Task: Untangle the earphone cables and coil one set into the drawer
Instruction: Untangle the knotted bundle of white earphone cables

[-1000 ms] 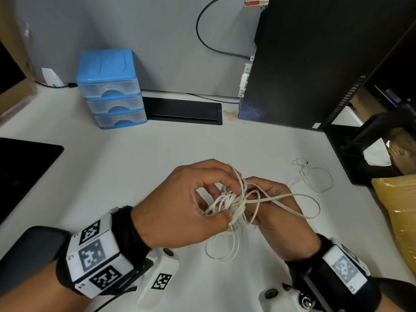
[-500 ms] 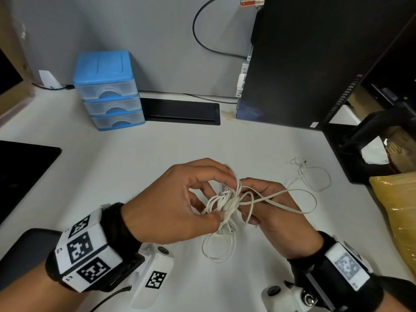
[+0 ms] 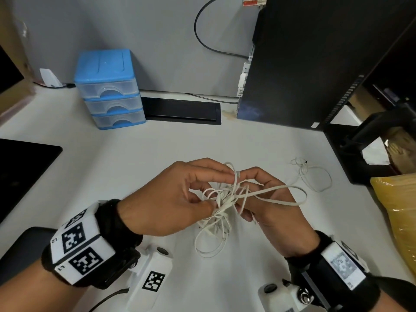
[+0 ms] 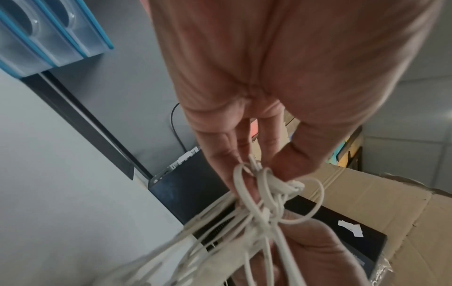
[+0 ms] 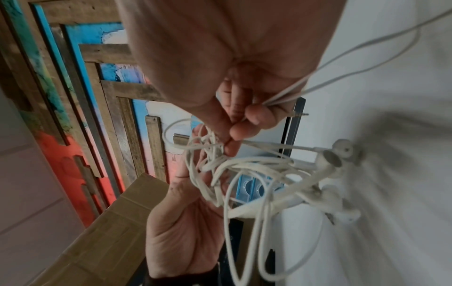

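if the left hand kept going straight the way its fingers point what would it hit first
Most likely the right hand: the left hand points across the cable tangle it pinches, with the other hand's fingers right behind. Depth is unclear.

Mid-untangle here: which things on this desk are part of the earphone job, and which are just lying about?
Part of the job:
- tangled white earphone cables, pinched by left hand and right hand
- second loose cable on the desk
- blue drawer unit, all drawers closed

Lying about:
- black computer tower
- yellow bag
- black cable tray
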Demonstrator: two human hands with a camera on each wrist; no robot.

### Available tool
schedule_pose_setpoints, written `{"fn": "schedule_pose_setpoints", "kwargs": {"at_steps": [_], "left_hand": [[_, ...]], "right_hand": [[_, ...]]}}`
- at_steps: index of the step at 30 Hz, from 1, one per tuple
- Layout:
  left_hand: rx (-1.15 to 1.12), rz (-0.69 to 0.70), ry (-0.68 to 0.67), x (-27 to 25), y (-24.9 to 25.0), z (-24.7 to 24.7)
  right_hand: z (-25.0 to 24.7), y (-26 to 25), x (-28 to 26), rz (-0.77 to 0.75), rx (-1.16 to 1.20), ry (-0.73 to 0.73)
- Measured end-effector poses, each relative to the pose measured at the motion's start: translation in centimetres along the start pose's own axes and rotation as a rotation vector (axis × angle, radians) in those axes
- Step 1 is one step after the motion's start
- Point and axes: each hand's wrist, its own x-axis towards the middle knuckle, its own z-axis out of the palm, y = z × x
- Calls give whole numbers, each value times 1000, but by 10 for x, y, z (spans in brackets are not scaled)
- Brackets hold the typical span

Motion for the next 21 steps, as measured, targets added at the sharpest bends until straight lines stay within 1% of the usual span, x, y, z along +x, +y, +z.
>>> {"fn": "schedule_pose_setpoints", "kwargs": {"at_steps": [3,6,8,11,13,15,17,18,19,20,21], "left_hand": [[-36,-20,45,4,-5,1],[-76,-22,93,8,-10,-2],[-133,-21,129,9,-11,-5],[-230,-48,159,11,-15,-7],[-321,-94,170,12,-17,-9],[-449,-145,172,14,-20,-11],[-573,-183,187,15,-22,-11],[-613,-197,193,15,-22,-10],[-637,-208,195,16,-23,-10],[-651,-216,189,16,-23,-9],[-658,-222,182,16,-24,-9]], "right_hand": [[-2,4,2,-15,-87,74],[-8,2,4,-17,-250,108],[-11,-5,4,-13,-298,147],[-11,-14,3,-61,-430,169],[-7,-17,0,-61,-487,152],[-4,-18,-3,-15,-487,94],[-1,-19,-8,61,-480,-23],[1,-19,-10,71,-475,-83],[4,-18,-12,50,-457,-120],[7,-17,-13,-2,-424,-122],[10,-16,-14,-70,-389,-88]]}}
